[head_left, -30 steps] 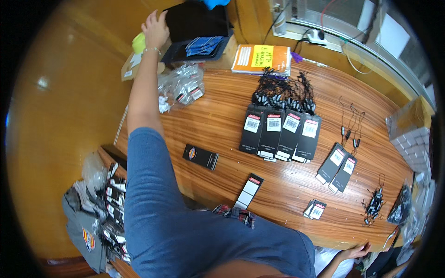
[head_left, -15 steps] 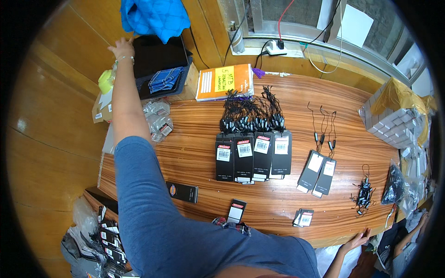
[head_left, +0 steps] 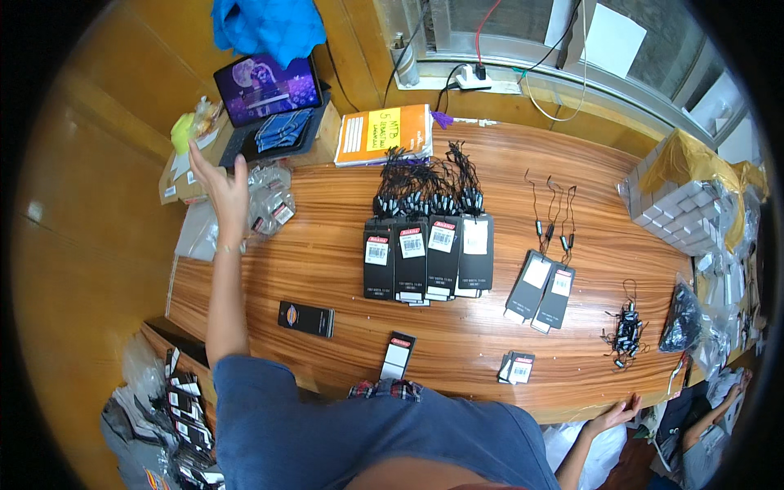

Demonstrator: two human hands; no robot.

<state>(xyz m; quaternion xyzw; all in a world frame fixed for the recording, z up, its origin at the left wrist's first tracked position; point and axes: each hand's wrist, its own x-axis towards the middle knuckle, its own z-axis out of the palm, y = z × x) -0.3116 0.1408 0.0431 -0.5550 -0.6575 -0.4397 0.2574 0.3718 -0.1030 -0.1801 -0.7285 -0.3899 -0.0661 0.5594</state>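
left hand (head_left: 222, 186): fingers spread, empty | one clear tag bag (head_left: 269, 204) just right of fingertips | one laptop (head_left: 269, 102) beyond | right hand (head_left: 616, 412): flat on table edge (head_left: 572, 408)

We see a long wooden table (head_left: 327, 261) with a striped grain, set against warm orange-brown wooden walls (head_left: 98, 163); above its far edge runs a pale window sill (head_left: 572, 77) carrying a white power strip (head_left: 474, 79) and cables; daylight falls through the window (head_left: 506, 24).
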